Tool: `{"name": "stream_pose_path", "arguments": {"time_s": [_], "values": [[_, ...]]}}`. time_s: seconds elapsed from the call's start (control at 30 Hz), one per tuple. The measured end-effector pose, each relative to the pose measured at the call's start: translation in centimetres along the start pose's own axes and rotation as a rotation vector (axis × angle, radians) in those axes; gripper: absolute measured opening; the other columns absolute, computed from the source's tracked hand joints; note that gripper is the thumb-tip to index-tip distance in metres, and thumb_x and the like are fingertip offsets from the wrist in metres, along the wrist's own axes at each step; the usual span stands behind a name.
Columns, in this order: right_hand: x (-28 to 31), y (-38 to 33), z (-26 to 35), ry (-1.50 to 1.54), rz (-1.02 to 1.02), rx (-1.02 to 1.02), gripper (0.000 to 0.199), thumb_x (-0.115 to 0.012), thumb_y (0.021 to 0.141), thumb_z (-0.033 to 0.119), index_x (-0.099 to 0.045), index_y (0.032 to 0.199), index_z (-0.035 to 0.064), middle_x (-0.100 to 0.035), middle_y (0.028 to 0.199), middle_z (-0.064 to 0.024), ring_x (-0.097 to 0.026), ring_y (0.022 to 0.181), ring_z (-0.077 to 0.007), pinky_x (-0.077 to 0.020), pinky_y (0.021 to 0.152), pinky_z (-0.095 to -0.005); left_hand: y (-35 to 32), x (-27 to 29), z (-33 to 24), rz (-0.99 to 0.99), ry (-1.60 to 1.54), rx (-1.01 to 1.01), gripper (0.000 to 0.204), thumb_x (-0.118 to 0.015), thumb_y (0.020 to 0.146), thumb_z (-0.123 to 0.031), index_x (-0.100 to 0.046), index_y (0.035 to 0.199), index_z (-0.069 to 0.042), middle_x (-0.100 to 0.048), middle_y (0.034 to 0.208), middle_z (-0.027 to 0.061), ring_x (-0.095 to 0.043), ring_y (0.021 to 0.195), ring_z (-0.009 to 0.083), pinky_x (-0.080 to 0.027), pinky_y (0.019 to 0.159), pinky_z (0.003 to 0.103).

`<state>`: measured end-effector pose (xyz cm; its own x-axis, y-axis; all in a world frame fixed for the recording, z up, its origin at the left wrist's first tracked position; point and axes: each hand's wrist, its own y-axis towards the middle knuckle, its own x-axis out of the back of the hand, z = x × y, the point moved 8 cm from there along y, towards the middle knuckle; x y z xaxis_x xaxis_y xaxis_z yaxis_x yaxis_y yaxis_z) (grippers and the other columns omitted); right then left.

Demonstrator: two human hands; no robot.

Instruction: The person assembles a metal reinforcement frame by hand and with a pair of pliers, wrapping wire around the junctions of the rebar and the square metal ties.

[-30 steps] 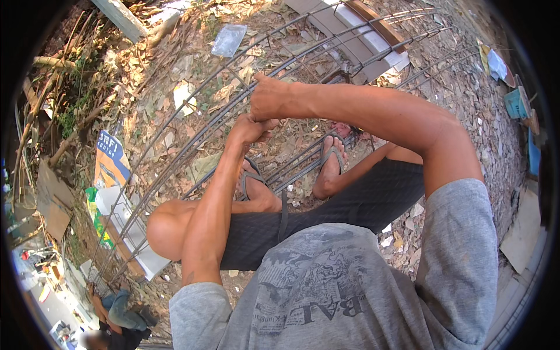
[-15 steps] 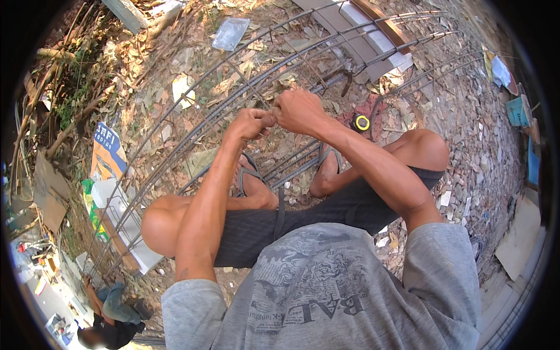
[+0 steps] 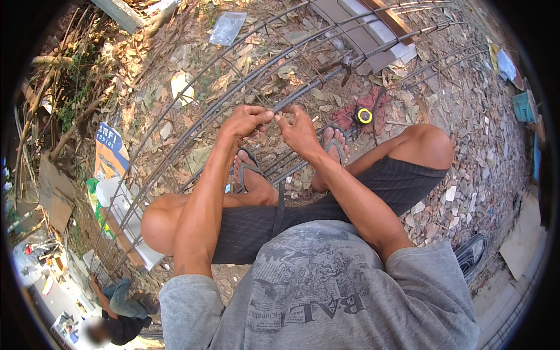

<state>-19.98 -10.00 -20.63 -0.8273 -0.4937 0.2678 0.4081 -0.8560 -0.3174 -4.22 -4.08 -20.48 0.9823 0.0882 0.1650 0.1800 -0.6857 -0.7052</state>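
My left hand point(image 3: 248, 123) and my right hand point(image 3: 298, 132) meet fingertip to fingertip at a steel rebar cage point(image 3: 219, 104). Thumb and forefinger are pinched together on each hand, right beside one of the long bars. Whatever sits between the fingertips is too small to make out. A dark metal tool with curved handles point(image 3: 346, 71) rests on the bars beyond my right hand. Farther right, a yellow and black tape measure point(image 3: 364, 116) lies on a dark red cloth point(image 3: 382, 108).
The cage curves from lower left to upper right, over my sandalled feet. Boards point(image 3: 373, 35) lie under its far end. Leaves and rubble cover the ground. Coiled dark cable point(image 3: 471, 255) lies at right; a blue container point(image 3: 523, 107) stands beyond. Another person point(image 3: 125, 309) is at lower left.
My right hand has come down and toward me, its forearm lowered with it. My left hand has barely moved; the fingertips still meet.
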Motion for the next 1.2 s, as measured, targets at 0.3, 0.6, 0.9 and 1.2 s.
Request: {"name": "stream_pose_path", "arguments": {"time_s": [0.3, 0.6, 0.9, 1.2], "values": [[-0.3, 2.0, -0.3, -0.062, 0.397, -0.211, 0.042, -0.069, 0.095, 0.037, -0.072, 0.103, -0.0042, -0.073, 0.078, -0.0101, -0.068, 0.059, -0.0154, -0.0503, 0.051, -0.0319, -0.9, 0.1, -0.4, -0.045, -0.014, -0.006, 0.035, -0.078, 0.090, -0.038, -0.075, 0.116, -0.014, -0.073, 0.097, -0.0056, -0.059, 0.075, 0.0046, -0.043, 0.059, 0.020], [0.5, 1.8, 2.1, -0.284, 0.337, 0.107, 0.037, -0.066, 0.095, 0.036, -0.071, 0.096, -0.0007, -0.072, 0.076, -0.0175, -0.073, 0.065, -0.0296, -0.0529, 0.060, -0.0450, 0.5, 0.3, 0.4, -0.013, -0.076, -0.036, 0.036, -0.080, 0.087, -0.034, -0.076, 0.114, -0.011, -0.074, 0.098, -0.0014, -0.062, 0.073, 0.0065, -0.046, 0.058, 0.022], [0.4, -1.0, 6.1, -0.680, 0.168, 0.347, 0.025, -0.061, 0.095, 0.026, -0.067, 0.100, 0.0025, -0.070, 0.082, -0.0262, -0.068, 0.079, -0.0484, -0.0525, 0.072, -0.0579, -1.1, 0.4, -1.2, -0.162, 0.118, -0.269, 0.034, -0.079, 0.088, -0.034, -0.078, 0.106, -0.004, -0.074, 0.080, 0.0048, -0.066, 0.062, 0.0108, -0.051, 0.058, 0.027], [-0.1, -3.3, 8.0, -0.839, 0.146, 0.646, 0.011, -0.061, 0.090, 0.013, -0.065, 0.090, 0.0029, -0.070, 0.074, -0.0209, -0.071, 0.070, -0.0388, -0.0542, 0.066, -0.0512, -2.3, 0.5, -2.0, -0.398, 0.296, -0.456, 0.037, -0.078, 0.087, -0.035, -0.079, 0.100, -0.001, -0.073, 0.072, 0.0083, -0.070, 0.064, 0.0138, -0.054, 0.063, 0.034]]}}
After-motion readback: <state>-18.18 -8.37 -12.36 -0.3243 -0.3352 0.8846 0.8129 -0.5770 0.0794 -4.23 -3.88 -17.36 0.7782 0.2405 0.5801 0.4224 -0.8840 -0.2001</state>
